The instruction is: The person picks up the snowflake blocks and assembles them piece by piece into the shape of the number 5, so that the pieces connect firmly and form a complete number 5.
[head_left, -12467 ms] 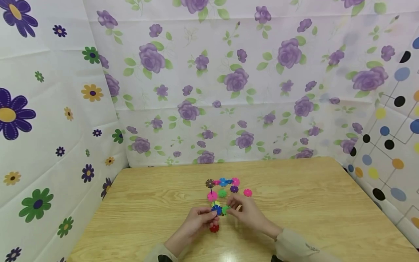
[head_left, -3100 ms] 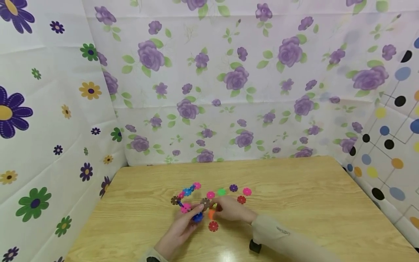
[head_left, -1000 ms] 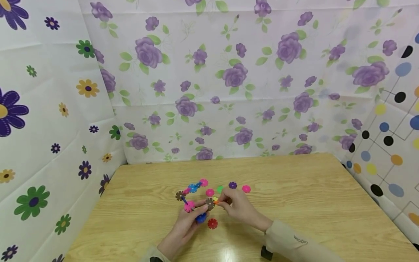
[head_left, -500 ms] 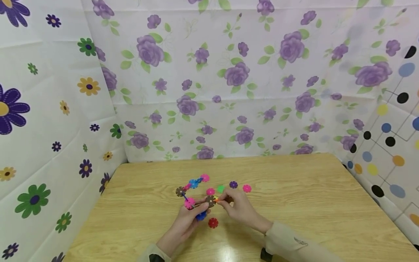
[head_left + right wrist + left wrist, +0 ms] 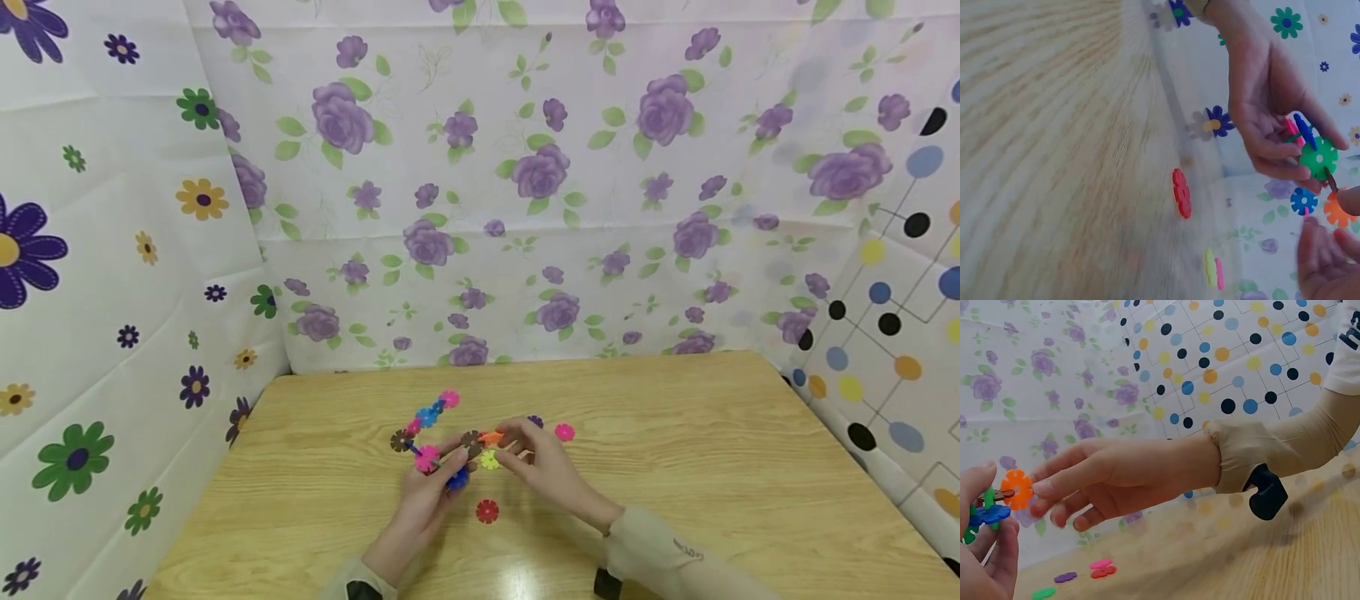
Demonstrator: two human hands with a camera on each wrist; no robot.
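My left hand [image 5: 427, 500] holds a chain of slotted plastic flower discs near its front end, thumb on top. The chain has a dark blue disc [image 5: 457, 477], a pink disc [image 5: 427, 458], a brown disc [image 5: 401, 440], a light blue disc [image 5: 427, 417] and a far pink disc [image 5: 450, 399]. A green disc [image 5: 1319, 159] in this grip shows in the right wrist view. Another brown disc [image 5: 471, 443] joins it to an orange disc [image 5: 1017, 489]. My right hand [image 5: 551, 471] pinches the orange disc at its outer edge, its other fingers loosely bent.
Loose discs lie on the wooden table [image 5: 675, 467]: red [image 5: 487, 512], yellow [image 5: 490, 459], purple [image 5: 535, 422] and pink [image 5: 565, 432]. A green disc [image 5: 1044, 593] and a second red one [image 5: 1104, 572] show in the left wrist view. Patterned cloth [image 5: 540, 250] stands behind.
Earlier, my right hand held a green disc by the chain; since then brown and orange discs have joined it. Within the last second, the orange disc has turned from edge-on and the chain has shifted slightly left.
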